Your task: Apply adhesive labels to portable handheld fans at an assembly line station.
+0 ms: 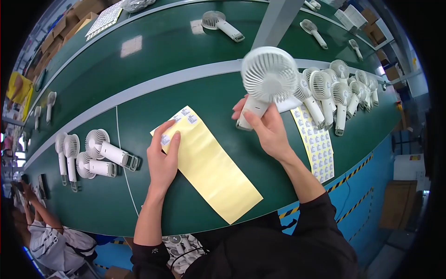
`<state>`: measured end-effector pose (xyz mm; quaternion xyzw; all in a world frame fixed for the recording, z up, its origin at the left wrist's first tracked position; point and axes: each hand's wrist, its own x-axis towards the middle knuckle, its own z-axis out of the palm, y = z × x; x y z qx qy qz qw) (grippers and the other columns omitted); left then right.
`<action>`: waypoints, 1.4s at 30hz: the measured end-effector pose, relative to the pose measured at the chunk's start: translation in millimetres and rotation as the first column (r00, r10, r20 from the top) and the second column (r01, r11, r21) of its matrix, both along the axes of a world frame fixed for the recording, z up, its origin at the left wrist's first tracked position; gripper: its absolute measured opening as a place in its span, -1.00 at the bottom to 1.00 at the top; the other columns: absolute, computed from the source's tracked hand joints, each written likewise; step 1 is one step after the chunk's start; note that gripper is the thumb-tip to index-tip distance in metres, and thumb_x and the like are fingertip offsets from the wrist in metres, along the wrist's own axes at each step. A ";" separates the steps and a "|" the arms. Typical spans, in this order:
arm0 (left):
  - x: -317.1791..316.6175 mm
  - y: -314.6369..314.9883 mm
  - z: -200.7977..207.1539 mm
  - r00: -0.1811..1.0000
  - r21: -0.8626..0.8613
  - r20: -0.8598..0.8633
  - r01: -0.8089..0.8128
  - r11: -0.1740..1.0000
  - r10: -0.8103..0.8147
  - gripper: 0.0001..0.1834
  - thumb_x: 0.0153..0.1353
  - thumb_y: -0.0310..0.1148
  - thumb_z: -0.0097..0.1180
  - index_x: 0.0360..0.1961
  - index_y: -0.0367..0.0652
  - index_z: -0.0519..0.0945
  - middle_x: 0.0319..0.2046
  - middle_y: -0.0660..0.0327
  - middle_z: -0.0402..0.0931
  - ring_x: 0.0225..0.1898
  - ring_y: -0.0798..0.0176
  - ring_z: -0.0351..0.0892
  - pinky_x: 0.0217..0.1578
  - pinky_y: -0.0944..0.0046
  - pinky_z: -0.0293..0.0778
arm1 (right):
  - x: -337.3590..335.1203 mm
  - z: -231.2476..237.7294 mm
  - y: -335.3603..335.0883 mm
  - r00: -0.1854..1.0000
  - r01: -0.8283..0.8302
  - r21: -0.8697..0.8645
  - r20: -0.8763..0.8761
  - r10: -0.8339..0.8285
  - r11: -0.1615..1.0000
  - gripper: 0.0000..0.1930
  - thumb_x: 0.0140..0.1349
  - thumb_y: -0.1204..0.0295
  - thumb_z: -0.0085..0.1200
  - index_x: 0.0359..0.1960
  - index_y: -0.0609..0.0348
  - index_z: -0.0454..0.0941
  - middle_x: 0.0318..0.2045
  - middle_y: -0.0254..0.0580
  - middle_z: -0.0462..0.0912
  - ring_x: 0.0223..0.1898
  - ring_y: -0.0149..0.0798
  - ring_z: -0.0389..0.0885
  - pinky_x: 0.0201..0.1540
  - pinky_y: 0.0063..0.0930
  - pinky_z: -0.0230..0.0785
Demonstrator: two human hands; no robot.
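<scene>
My right hand (267,128) grips a white handheld fan (270,76) by its handle, with the round grille raised above the green table. My left hand (162,156) is at the upper left end of a long yellow sticker sheet (218,174). Its index finger and thumb rest on the sheet around a small printed sticker; the other fingers are partly hidden. A few stickers (191,119) remain near that end, while the lower part is bare backing. Beside my right forearm lies another sheet (319,151), full of small stickers.
Several white fans (341,93) crowd the table's right side. More fans (95,144) lie at the left. Beyond a grey rail (153,86), a green surface carries spaced-out fans (227,30). A grey post (274,23) rises there. Another person (55,239) sits at the lower left.
</scene>
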<state>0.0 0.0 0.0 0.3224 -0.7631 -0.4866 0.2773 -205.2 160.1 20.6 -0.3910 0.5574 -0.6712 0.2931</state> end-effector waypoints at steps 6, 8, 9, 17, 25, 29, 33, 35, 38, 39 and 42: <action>1.8 -4.6 -2.1 1.000 0.090 -0.029 0.012 0.996 -0.010 -0.68 0.40 -0.38 0.12 0.13 -0.22 0.55 -0.09 0.08 0.65 -0.15 0.36 0.62 -0.15 0.35 0.51 | 4.8 2.5 -1.9 0.933 -0.070 0.029 0.355 0.055 0.997 -0.66 0.47 0.46 -0.07 0.20 0.21 0.21 -0.12 -0.09 0.57 -0.17 -0.29 0.60 -0.06 -0.35 0.50; 0.5 -2.7 -1.4 0.999 0.098 -0.037 0.004 0.995 0.000 -0.67 0.40 -0.38 0.12 0.14 -0.25 0.54 -0.07 0.08 0.65 -0.14 0.35 0.62 -0.14 0.36 0.51 | 3.4 7.6 0.0 0.913 -0.092 0.020 0.401 0.077 0.996 -0.65 0.47 0.45 -0.06 0.21 0.21 0.21 -0.12 -0.08 0.57 -0.17 -0.28 0.60 -0.06 -0.34 0.50; 0.4 -2.9 -1.8 0.999 0.099 -0.036 0.005 0.995 -0.001 -0.67 0.40 -0.38 0.12 0.14 -0.25 0.54 -0.07 0.08 0.65 -0.14 0.35 0.62 -0.14 0.36 0.51 | 3.2 9.3 0.1 0.889 -0.114 0.004 0.446 0.100 0.993 -0.64 0.47 0.44 -0.05 0.22 0.21 0.21 -0.12 -0.08 0.57 -0.17 -0.26 0.61 -0.06 -0.33 0.51; 0.2 -2.5 -1.3 1.000 0.097 -0.009 0.002 0.995 -0.001 -0.67 0.41 -0.38 0.12 0.15 -0.24 0.54 -0.06 0.08 0.64 -0.13 0.35 0.61 -0.12 0.35 0.51 | 4.0 6.0 1.5 0.880 -0.147 0.014 0.458 0.124 0.989 -0.64 0.49 0.39 -0.06 0.22 0.20 0.21 -0.13 -0.05 0.59 -0.17 -0.23 0.62 -0.06 -0.29 0.52; -0.2 -2.3 -1.3 1.000 0.067 -0.017 0.006 0.998 -0.005 -0.66 0.41 -0.38 0.12 0.15 -0.25 0.54 -0.06 0.09 0.64 -0.13 0.36 0.61 -0.13 0.36 0.51 | 4.7 8.4 2.8 0.885 -0.163 0.001 0.443 0.145 0.987 -0.67 0.48 0.39 -0.07 0.19 0.20 0.23 -0.13 -0.04 0.58 -0.18 -0.23 0.62 -0.07 -0.28 0.53; -0.7 -1.2 2.3 1.000 0.083 -0.005 0.005 0.997 -0.005 -0.66 0.41 -0.38 0.12 0.15 -0.25 0.53 -0.06 0.09 0.64 -0.12 0.36 0.61 -0.12 0.36 0.51 | 4.9 8.9 3.4 0.873 -0.177 -0.016 0.460 0.165 0.984 -0.66 0.48 0.39 -0.07 0.20 0.20 0.23 -0.13 -0.04 0.58 -0.17 -0.22 0.62 -0.07 -0.28 0.54; 1.0 -2.1 0.2 1.000 0.097 -0.015 0.006 0.995 -0.005 -0.66 0.41 -0.37 0.12 0.16 -0.25 0.53 -0.05 0.08 0.64 -0.13 0.36 0.61 -0.12 0.36 0.51 | 6.9 11.4 3.1 0.891 -0.186 0.013 0.424 0.163 0.983 -0.64 0.48 0.40 -0.06 0.22 0.20 0.22 -0.12 -0.03 0.58 -0.17 -0.22 0.62 -0.07 -0.28 0.54; 1.0 -2.2 -0.4 1.000 0.092 -0.017 0.009 0.996 -0.007 -0.65 0.41 -0.37 0.13 0.16 -0.25 0.53 -0.05 0.08 0.63 -0.13 0.36 0.61 -0.12 0.36 0.51 | 6.5 9.7 3.1 0.891 -0.188 0.015 0.422 0.165 0.982 -0.63 0.48 0.40 -0.06 0.23 0.20 0.21 -0.12 -0.03 0.58 -0.17 -0.22 0.63 -0.07 -0.28 0.54; 0.2 -1.9 -0.4 1.000 0.099 -0.019 0.015 0.995 -0.013 -0.65 0.41 -0.38 0.12 0.16 -0.25 0.53 -0.04 0.08 0.63 -0.13 0.36 0.61 -0.12 0.36 0.51 | 6.5 9.3 3.6 0.895 -0.188 0.018 0.415 0.164 0.982 -0.62 0.47 0.40 -0.06 0.24 0.20 0.21 -0.11 -0.02 0.59 -0.16 -0.23 0.63 -0.06 -0.29 0.54; 0.3 -1.9 0.2 1.000 0.099 -0.019 0.014 0.995 -0.012 -0.65 0.41 -0.38 0.12 0.16 -0.25 0.53 -0.04 0.08 0.63 -0.13 0.36 0.61 -0.12 0.36 0.51 | 7.0 9.8 3.4 0.897 -0.187 0.018 0.410 0.163 0.982 -0.62 0.47 0.40 -0.06 0.24 0.20 0.20 -0.11 -0.02 0.59 -0.15 -0.23 0.63 -0.06 -0.30 0.54; -0.2 -1.8 1.5 0.999 0.086 -0.025 0.028 0.996 -0.026 -0.65 0.40 -0.38 0.13 0.17 -0.25 0.52 -0.04 0.08 0.63 -0.11 0.34 0.61 -0.11 0.35 0.52 | 8.2 9.1 2.5 0.893 -0.200 0.014 0.415 0.176 0.980 -0.61 0.47 0.40 -0.06 0.25 0.20 0.20 -0.12 -0.03 0.60 -0.15 -0.22 0.64 -0.06 -0.30 0.53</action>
